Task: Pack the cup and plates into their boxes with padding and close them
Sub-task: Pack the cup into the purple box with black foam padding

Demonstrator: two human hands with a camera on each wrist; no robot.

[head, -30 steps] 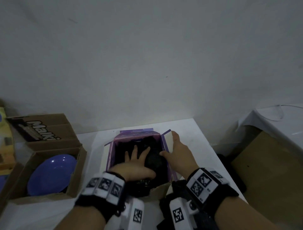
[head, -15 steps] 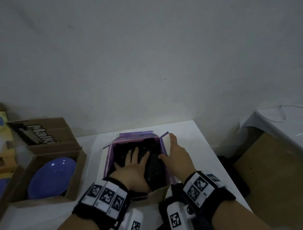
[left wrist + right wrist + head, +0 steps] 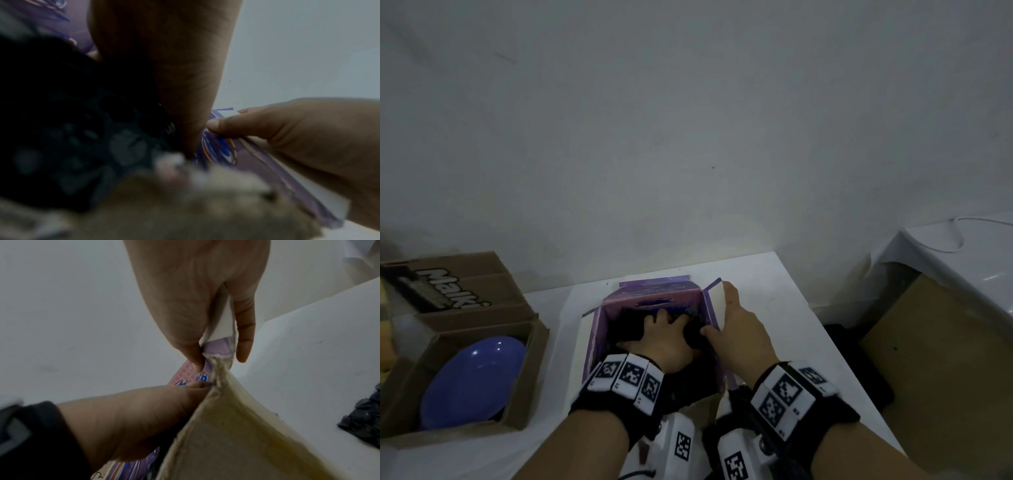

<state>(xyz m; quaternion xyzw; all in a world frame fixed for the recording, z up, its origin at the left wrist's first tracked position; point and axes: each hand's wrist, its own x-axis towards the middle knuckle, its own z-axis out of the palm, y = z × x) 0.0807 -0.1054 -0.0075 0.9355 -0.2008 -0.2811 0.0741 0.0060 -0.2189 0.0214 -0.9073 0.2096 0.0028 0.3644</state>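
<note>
An open purple box [image 3: 654, 292] stands on the white table [image 3: 763, 294]. My left hand [image 3: 662, 337] is inside it, fingers spread flat and pressing on black padding [image 3: 625, 330]; the left wrist view shows that padding [image 3: 61, 113] under the palm. My right hand [image 3: 736, 325] pinches the box's right flap, thumb inside and fingers outside, as the right wrist view shows with the hand [image 3: 219, 361] on the flap's edge. No cup shows in the box. A blue plate [image 3: 472, 380] lies in an open cardboard box [image 3: 529, 373] at the left.
The cardboard box's lid [image 3: 448, 284] with white lettering stands open behind the plate. A wall runs along the table's far edge. A brown board [image 3: 945, 377] and a white-covered surface [image 3: 962, 253] are off the table's right side, with a crumpled black thing [image 3: 366, 418] near them.
My left hand has slid further into the purple box toward its far wall, still flat on the padding. The right hand has kept its hold on the right flap.
</note>
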